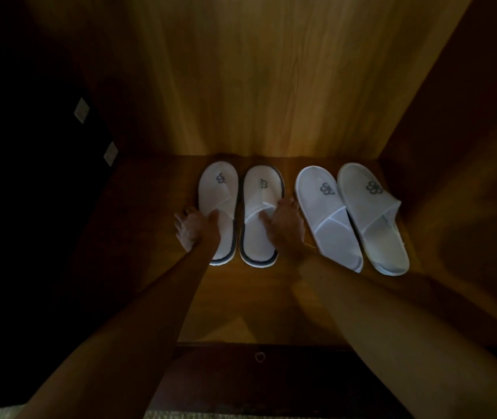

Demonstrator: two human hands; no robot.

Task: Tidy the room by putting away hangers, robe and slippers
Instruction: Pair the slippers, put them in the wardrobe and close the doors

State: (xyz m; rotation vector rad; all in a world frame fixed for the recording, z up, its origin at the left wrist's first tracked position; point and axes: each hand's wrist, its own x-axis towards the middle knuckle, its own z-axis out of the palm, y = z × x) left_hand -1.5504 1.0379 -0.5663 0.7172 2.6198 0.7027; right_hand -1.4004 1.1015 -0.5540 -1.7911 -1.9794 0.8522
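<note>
Four white slippers in a row on the wardrobe floor (271, 297), toes to the far wall. Left hand (194, 229) on the far-left slipper (218, 189), thumb inside the opening, fingers curled over its outer edge. Right hand (285, 226) pinching the strap edge of the second slipper (261, 189). Right pair (353, 213) untouched, slightly askew. Probably light, soft, floppy terry; thin soles likely to bend. Best held at the strap edge or sole rim.

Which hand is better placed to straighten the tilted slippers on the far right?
Probably the right hand: it grips the slipper beside the tilted pair, while the left hand is farther away.
</note>
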